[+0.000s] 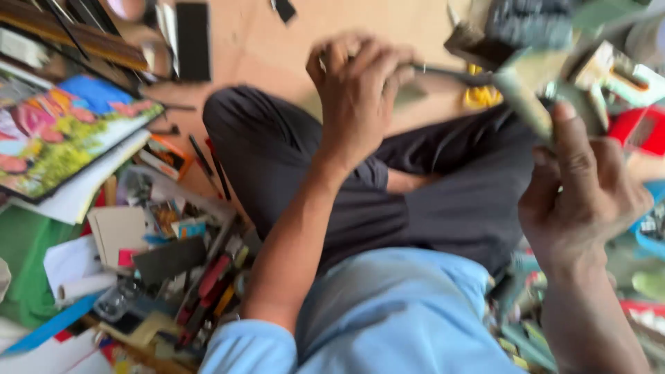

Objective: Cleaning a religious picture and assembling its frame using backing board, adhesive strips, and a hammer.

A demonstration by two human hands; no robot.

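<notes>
Blur swallows the right side
Right hand (582,201) grips a smeared greenish object (533,97); the left hand (357,90) hides its thin tool's (450,73) handle.

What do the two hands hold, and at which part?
The left hand grips a thin dark tool at its near end. The right hand holds a blurred greenish object from below; its kind cannot be told.

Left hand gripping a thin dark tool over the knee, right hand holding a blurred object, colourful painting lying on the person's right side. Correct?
Not quite. The head view shows the colourful painting on the person's left side, not the right. The rest holds: the left hand grips a thin dark tool over the knee, and the right hand holds a blurred object.
</notes>
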